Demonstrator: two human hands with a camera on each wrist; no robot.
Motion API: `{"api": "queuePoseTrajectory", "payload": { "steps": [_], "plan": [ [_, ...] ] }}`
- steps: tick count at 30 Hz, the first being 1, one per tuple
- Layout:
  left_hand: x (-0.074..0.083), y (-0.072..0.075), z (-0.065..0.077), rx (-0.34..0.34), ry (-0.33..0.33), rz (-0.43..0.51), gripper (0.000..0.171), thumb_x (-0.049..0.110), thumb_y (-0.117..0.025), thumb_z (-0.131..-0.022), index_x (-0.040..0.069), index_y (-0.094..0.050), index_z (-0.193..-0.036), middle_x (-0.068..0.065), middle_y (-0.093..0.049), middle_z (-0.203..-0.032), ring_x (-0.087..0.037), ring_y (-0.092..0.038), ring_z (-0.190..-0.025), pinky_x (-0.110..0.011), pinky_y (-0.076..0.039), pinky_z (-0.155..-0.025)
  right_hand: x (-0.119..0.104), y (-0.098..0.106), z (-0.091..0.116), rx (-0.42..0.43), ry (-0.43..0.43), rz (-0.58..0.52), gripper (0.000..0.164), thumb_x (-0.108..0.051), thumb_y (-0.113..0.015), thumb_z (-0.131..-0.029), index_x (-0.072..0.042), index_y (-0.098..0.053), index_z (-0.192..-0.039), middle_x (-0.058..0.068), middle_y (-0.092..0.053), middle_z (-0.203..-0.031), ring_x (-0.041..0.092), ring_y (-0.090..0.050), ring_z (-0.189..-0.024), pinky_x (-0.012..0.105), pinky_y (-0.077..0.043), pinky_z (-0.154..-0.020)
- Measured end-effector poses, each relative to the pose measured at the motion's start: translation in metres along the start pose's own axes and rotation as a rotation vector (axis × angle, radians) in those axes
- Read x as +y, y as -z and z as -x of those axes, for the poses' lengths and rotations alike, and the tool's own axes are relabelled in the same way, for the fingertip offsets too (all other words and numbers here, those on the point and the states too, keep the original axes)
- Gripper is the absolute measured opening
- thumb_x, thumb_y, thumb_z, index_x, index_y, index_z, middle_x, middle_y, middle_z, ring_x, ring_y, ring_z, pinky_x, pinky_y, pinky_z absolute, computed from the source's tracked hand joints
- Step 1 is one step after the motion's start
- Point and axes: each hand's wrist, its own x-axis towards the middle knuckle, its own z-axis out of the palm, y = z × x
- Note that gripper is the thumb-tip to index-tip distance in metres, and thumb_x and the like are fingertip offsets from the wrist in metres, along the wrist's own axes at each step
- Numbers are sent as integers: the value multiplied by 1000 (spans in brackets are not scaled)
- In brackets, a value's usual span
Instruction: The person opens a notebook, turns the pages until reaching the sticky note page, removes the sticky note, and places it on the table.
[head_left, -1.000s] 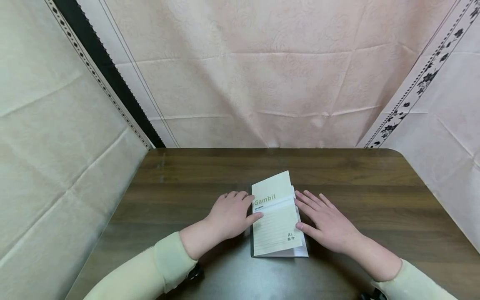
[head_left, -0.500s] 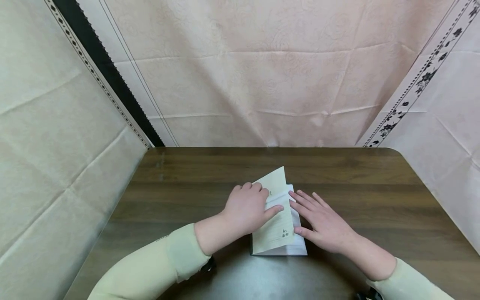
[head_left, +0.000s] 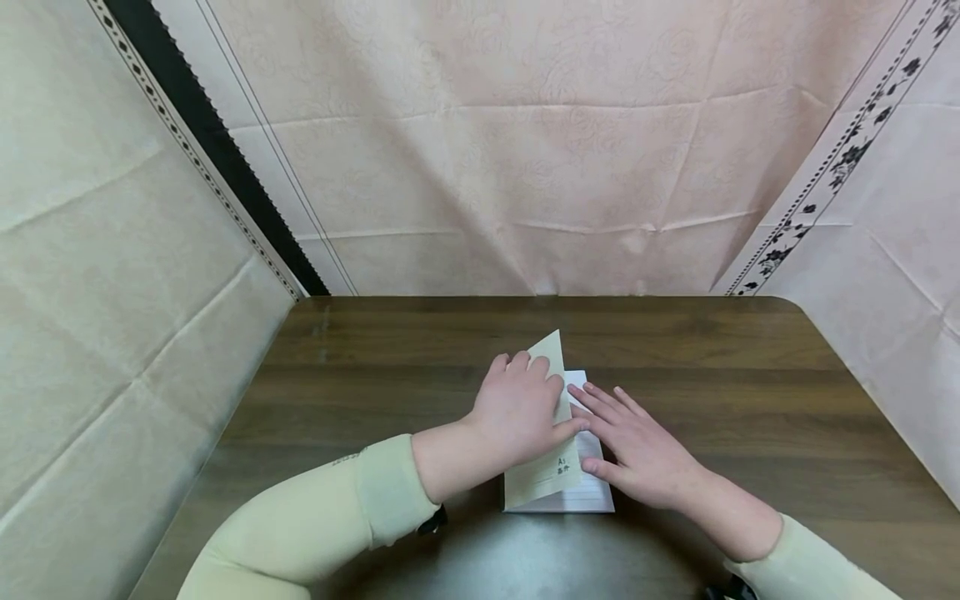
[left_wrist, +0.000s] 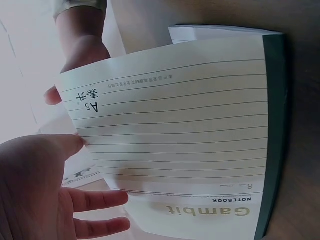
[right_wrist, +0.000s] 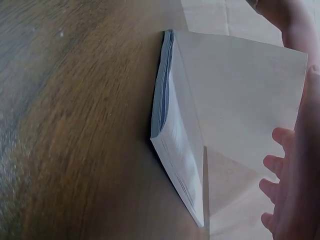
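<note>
A pale-covered A5 notebook [head_left: 597,496] lies on the wooden table, with "Gambit" and "NOTEBOOK" printed on the front in the left wrist view. Its cover [left_wrist: 185,135] stands raised at a slant from the dark green spine [left_wrist: 274,135], baring white pages [right_wrist: 182,155]. Reaching across the front of the cover, my left hand [head_left: 521,408] has its thumb and extended fingers at the cover's free edge. My right hand [head_left: 637,450] is spread beside the notebook's right side, its fingertips over the page edge. The cover partly hides the pages.
The brown wooden table [head_left: 375,400] extends around the notebook. A pale pink cloth [head_left: 525,167] hangs behind the table's far edge, and white cloths with patterned borders [head_left: 840,175] flank it at both sides.
My left hand has moved right, from the spine side across the front cover. The cover's free edge has shifted left and it stands steeper, showing more page. The right hand has edged slightly left.
</note>
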Motion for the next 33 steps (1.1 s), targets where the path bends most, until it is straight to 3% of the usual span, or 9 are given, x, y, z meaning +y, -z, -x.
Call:
{"api": "queuePoseTrajectory", "payload": {
  "steps": [14,21,25,33],
  "plan": [
    [1,5,-3,-31,-22,-41,65,76,-40,-90,24,-69,-117,2,-60,-115,-25,-50,-118,-48,-36,-104,0,0,-1,0,2,14,67,-48,-59,-94,-11,-46,-148,2,-28,-162,29,-25,-148,48,-12,-118],
    [0,7,1,-28,-25,-47,63,75,-39,-91,25,-70,-115,1,-60,-117,-26,-50,-118,-47,-35,-104,2,-2,2,0,22,18,69,-45,-62,-93,-14,-42,-151,5,-33,-159,31,-28,-146,38,-4,-121],
    [-3,9,4,-8,-30,-56,57,71,-42,-92,26,-71,-112,1,-59,-119,-27,-47,-123,-48,-32,-107,5,-3,3,-36,9,-9,73,-42,-68,-91,-16,-39,-153,4,-33,-160,29,-28,-147,48,-16,-117],
    [-10,17,10,-11,-29,-56,50,66,-47,-93,26,-73,-111,-1,-58,-129,-30,-41,-134,-52,-26,-113,16,-10,4,-139,-30,5,75,-64,-54,-92,-25,-37,-154,7,-33,-159,32,-29,-146,58,-24,-113]
  ]
}}
